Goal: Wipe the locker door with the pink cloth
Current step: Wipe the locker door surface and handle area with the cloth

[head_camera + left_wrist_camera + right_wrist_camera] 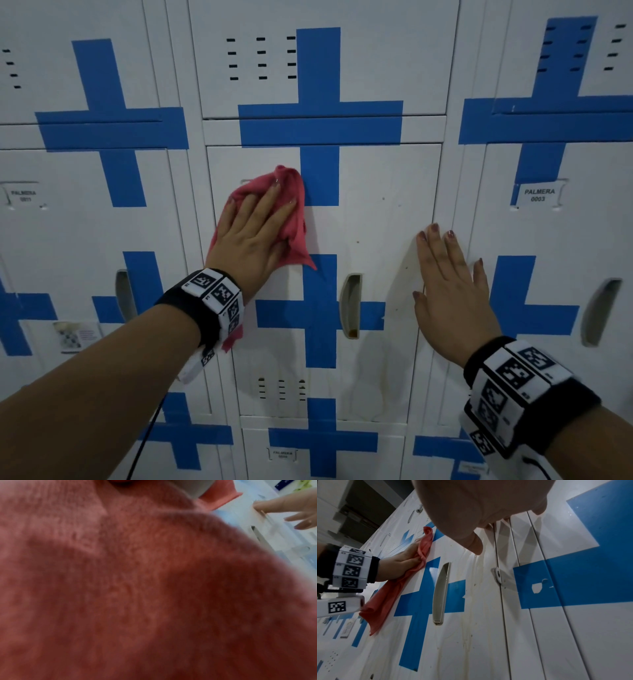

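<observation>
The white locker door [376,212], crossed by blue tape, fills the centre of the head view and shows yellowish drip stains near its right edge. My left hand [253,233] lies flat with straight fingers on the pink cloth [294,219], pressing it against the door's upper left part. In the left wrist view the cloth [137,588] covers nearly everything. My right hand [448,284] rests flat and open on the door's right edge, holding nothing. From the right wrist view I see the cloth [385,601] hanging down under the left hand [399,563].
A recessed grey handle [351,305] sits in the door between my hands. Neighbouring lockers stand left and right, one with a label reading PALMERA 0003 [537,195]. Vent slots [281,389] lie low on the door.
</observation>
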`<move>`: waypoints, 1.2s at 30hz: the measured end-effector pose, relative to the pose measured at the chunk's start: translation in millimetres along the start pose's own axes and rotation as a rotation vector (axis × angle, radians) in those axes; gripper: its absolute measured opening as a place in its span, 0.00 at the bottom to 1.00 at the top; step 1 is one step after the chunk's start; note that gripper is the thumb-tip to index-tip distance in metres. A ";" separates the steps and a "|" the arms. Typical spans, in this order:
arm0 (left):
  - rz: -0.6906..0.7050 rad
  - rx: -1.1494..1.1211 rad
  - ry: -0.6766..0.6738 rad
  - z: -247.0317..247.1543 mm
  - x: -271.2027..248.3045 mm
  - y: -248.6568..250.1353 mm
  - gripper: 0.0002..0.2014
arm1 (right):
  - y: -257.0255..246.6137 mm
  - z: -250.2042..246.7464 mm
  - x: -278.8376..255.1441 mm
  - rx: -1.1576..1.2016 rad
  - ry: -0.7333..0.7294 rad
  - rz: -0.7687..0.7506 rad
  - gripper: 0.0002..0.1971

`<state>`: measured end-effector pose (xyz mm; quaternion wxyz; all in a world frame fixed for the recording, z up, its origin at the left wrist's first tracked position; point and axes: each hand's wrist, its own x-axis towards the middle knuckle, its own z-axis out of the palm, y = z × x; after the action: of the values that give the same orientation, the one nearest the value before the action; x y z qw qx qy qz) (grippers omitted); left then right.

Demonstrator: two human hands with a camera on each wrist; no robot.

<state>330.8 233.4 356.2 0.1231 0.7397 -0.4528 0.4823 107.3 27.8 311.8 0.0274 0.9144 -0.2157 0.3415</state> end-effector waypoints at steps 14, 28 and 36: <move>-0.047 0.106 -0.051 -12.3 50.8 35.1 0.36 | -2.2 -0.6 0.6 -0.002 -0.003 0.002 0.42; 0.258 0.008 -0.007 6.5 51.0 61.7 0.35 | -4.7 0.4 0.0 0.020 0.011 0.007 0.43; 0.460 0.055 -0.081 22.9 12.3 47.2 0.34 | -1.6 0.2 -0.3 0.009 0.004 -0.001 0.42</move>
<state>308.9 186.0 342.7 -0.0287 0.6389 -0.6008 0.4796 107.8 29.3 311.6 0.0239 0.9139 -0.2134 0.3444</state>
